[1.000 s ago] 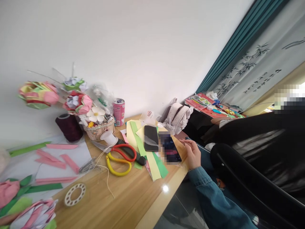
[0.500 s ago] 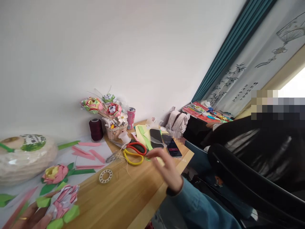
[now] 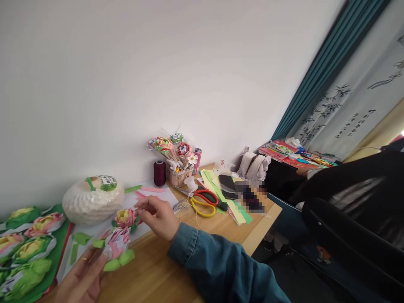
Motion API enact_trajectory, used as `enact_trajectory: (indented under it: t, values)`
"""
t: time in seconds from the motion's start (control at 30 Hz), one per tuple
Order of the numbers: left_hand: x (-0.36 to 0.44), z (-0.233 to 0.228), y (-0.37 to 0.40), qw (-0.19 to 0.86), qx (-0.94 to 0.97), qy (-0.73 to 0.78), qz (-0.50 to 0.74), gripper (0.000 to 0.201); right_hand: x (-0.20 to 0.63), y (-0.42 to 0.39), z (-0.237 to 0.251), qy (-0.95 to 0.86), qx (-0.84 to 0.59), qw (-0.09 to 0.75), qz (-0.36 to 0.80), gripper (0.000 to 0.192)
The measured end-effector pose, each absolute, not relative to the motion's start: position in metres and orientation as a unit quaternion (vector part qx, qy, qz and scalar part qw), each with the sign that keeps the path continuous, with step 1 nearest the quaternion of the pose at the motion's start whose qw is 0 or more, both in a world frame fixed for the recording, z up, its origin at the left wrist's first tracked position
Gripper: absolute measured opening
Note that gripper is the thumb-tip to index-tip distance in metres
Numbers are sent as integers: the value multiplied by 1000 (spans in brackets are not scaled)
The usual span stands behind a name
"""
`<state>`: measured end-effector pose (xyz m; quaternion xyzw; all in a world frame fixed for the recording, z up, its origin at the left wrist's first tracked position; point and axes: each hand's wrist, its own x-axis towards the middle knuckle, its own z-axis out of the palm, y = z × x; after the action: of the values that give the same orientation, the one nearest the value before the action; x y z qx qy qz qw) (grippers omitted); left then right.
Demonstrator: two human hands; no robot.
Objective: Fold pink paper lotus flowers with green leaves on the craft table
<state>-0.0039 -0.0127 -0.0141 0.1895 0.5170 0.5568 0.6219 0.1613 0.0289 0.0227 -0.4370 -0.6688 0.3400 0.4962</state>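
At the lower left, my left hand [image 3: 83,273] grips a paper flower [image 3: 116,244] with pink-and-white petals and light green leaves at its base. My right hand [image 3: 159,216], in a blue sleeve, is over the table just beyond it, fingers bent and a little apart, with nothing visible in them. Close to those fingertips is a second paper flower [image 3: 125,218], pink with a yellow centre and dark green leaves; I cannot tell whether they touch it. Pink paper strips [image 3: 151,189] lie behind my right hand, partly hidden by it.
Scissors [image 3: 205,202] with red and yellow handles lie beside a white spool [image 3: 190,183]. Behind them are dark red thread [image 3: 159,174] and a flower basket [image 3: 179,174]. A wrapped white coconut [image 3: 94,204] stands left, near several finished flowers [image 3: 28,252]. Another person [image 3: 353,181] sits at right.
The view has turned left, bringing the green tray of flowers in. My right hand has moved left, from near the phones to beside the pink flower. My left hand keeps its paper flower.
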Motion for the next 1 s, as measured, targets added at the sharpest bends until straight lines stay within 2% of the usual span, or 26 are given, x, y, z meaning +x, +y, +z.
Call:
enact_trajectory:
  t: [0.2, 0.33, 0.53, 0.7, 1.0]
  values:
    - [-2, -11, -14, 661, 219, 485, 529, 58, 171, 16, 11, -673, -431, 470, 374, 15]
    - [-4, -19, -12, 672, 197, 488, 521, 52, 171, 6, 8, -712, -433, 433, 344, 17]
    - [-12, -35, -9, 692, 198, 487, 496, 74, 169, 5, 8, -705, -444, 411, 369, 13]
    - [-12, -37, -11, 697, 205, 478, 494, 74, 169, 4, 8, -698, -450, 401, 387, 13]
    - [-11, -40, -11, 686, 220, 473, 507, 78, 171, -1, 9, -713, -424, 417, 370, 34]
